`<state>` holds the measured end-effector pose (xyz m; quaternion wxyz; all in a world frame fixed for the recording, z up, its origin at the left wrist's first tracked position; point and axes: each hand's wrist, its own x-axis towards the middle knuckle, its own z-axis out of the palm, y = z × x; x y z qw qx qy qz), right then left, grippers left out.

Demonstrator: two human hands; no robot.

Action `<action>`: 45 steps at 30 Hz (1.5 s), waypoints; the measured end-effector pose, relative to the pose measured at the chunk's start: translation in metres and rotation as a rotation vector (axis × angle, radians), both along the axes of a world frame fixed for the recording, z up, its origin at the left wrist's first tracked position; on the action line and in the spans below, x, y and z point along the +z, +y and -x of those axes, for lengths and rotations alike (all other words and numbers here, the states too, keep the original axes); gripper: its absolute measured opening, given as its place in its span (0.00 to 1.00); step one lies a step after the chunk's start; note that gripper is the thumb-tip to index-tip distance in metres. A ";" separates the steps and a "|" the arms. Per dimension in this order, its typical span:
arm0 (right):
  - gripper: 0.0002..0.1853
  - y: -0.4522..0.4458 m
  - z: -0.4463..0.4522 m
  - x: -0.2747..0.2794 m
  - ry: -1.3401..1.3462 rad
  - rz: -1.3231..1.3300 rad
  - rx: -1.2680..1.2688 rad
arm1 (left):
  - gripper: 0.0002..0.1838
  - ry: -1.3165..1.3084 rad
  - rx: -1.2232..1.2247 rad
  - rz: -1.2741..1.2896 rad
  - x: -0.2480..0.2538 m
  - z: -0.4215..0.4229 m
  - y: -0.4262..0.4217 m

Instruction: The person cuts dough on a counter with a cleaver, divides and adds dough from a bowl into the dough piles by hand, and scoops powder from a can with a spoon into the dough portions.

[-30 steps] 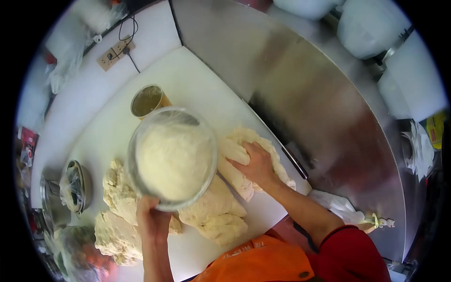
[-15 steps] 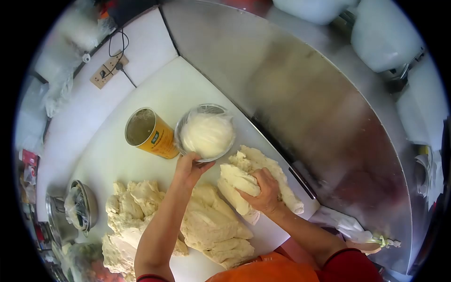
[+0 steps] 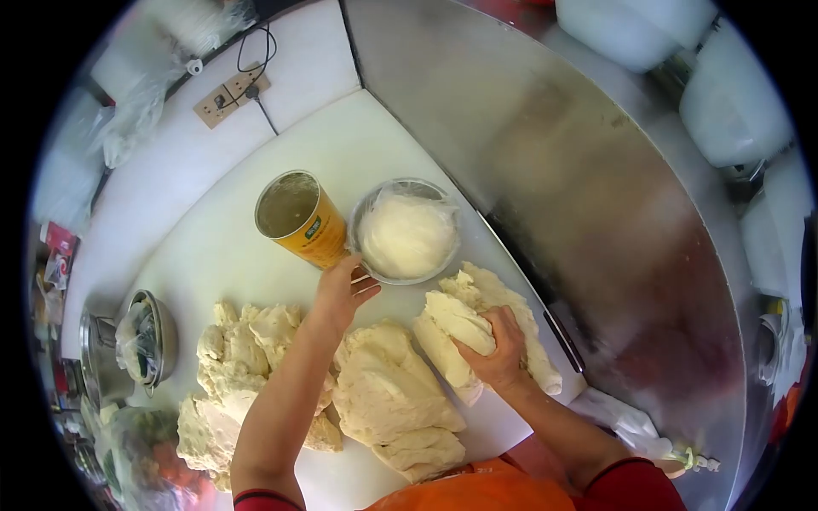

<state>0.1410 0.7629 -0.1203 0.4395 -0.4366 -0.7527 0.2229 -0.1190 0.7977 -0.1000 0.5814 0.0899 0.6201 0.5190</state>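
Observation:
At the near rim of a metal bowl (image 3: 383,274), my left hand (image 3: 341,289) has its fingers apart, the thumb side close to or touching the edge. White dough (image 3: 407,234) under clear plastic wrap fills the bowl. My right hand (image 3: 498,351) is closed around a lump of dough (image 3: 460,322), which lies against a larger slab of dough (image 3: 537,362) on the white tabletop (image 3: 209,264). Left of the bowl stands a yellow tin (image 3: 319,241) with an open top. Nearer my body rests a big folded mass of dough (image 3: 392,392).
Another rough dough pile (image 3: 247,349) lies beyond my left forearm. Metal bowls with a plastic bag (image 3: 136,345) stand at the left edge. A steel panel (image 3: 545,145) borders the right side, and a power socket (image 3: 232,94) is on the white wall.
My left fingers have come out from under the bowl's rim and spread; the bowl appears to sit flat. My right hand keeps its hold on the dough. The whole view has shifted.

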 end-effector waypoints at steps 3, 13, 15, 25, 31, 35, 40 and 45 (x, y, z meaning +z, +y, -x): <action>0.18 0.002 0.000 -0.002 0.016 -0.008 0.001 | 0.08 0.082 0.102 -0.049 -0.009 -0.003 0.009; 0.17 0.004 -0.004 -0.010 0.029 -0.020 0.043 | 0.05 0.140 0.406 -0.046 -0.013 -0.007 0.028; 0.18 0.004 -0.005 -0.011 -0.003 -0.030 0.034 | 0.06 0.267 0.352 -0.103 -0.019 0.001 0.029; 0.19 0.004 -0.004 -0.013 -0.012 -0.061 0.009 | 0.11 0.210 -0.016 -0.023 0.022 -0.002 0.046; 0.19 0.005 -0.005 -0.011 -0.003 -0.035 0.027 | 0.11 -0.225 0.060 -0.038 0.021 -0.027 0.033; 0.19 0.004 -0.005 -0.010 0.006 -0.024 0.032 | 0.08 -0.174 -0.143 0.057 0.041 -0.055 0.028; 0.20 0.005 -0.004 -0.006 0.048 -0.017 0.048 | 0.07 -0.371 -0.107 -0.094 0.054 -0.068 0.064; 0.19 0.006 -0.004 -0.007 0.074 -0.022 0.047 | 0.09 -0.591 -0.021 -0.329 0.039 -0.070 0.108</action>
